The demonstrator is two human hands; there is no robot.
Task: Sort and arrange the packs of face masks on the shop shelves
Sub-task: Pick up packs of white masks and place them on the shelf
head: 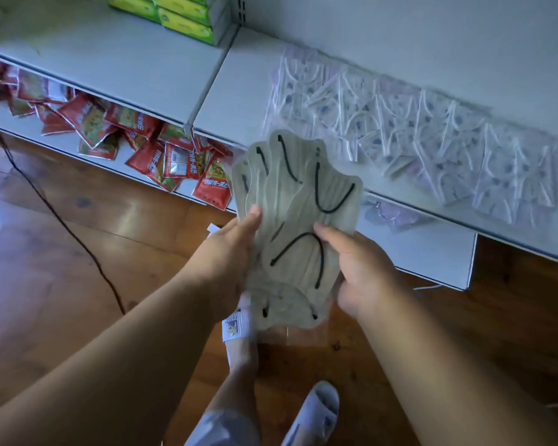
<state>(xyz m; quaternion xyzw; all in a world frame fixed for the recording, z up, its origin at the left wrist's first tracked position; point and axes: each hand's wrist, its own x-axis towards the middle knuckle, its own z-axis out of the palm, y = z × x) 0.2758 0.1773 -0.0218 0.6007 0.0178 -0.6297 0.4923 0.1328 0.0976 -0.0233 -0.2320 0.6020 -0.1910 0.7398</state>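
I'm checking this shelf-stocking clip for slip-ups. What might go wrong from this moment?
1. The beige mask packs are fanned loosely between the left hand and right hand, above the floor; one may slide out and drop.
2. The patterned mask packs on the shelf overlap untidily; setting the beige ones among them could mix the sorts.

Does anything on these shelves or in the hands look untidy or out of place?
Yes. The red snack packets lie in a jumbled heap on the lower shelf, tilted every way. The patterned mask packs overlap askew. Both hands, left hand and right hand, hold beige mask packs fanned unevenly.
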